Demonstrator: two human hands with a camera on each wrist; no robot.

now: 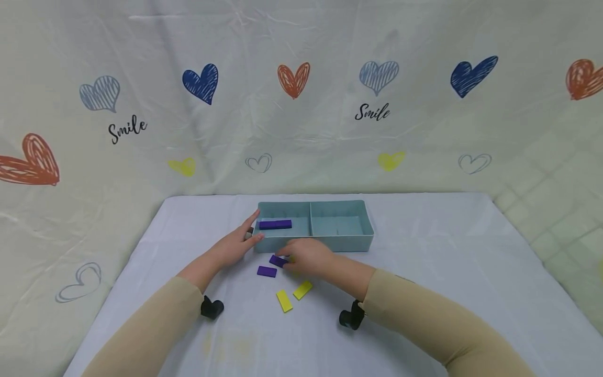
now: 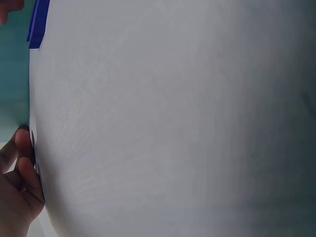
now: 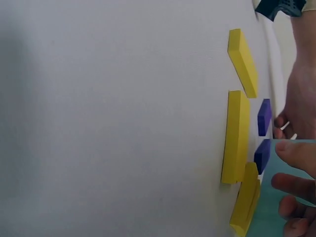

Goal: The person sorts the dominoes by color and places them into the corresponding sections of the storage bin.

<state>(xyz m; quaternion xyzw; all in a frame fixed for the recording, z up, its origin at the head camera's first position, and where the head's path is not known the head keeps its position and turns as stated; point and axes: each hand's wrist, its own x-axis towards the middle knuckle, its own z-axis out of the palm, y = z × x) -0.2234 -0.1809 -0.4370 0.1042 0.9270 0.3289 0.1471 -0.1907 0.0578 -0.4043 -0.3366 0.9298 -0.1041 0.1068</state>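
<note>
A pale teal two-compartment box [image 1: 336, 244] stands on the table. My left hand [image 1: 232, 248] rests against its left end, index finger stretched along the side and thumb at the front wall. In front of the box, my right hand [image 1: 308, 256] hovers low, its fingertips over a purple block [image 1: 277, 261]. In the right wrist view, thumb and index finger are apart, close beside that purple block [image 3: 262, 156]. Another purple block [image 1: 267, 272] lies just nearer. Part of a yellow block [image 3: 245, 202] under the right hand is mostly hidden in the head view.
Two purple blocks [image 1: 275, 224] lie end to end in the box's left compartment. Nearer on the white table [image 1: 447, 251] lie two yellow blocks, one left [image 1: 284, 301] and one right [image 1: 302, 290]. A cloth printed with hearts hangs behind.
</note>
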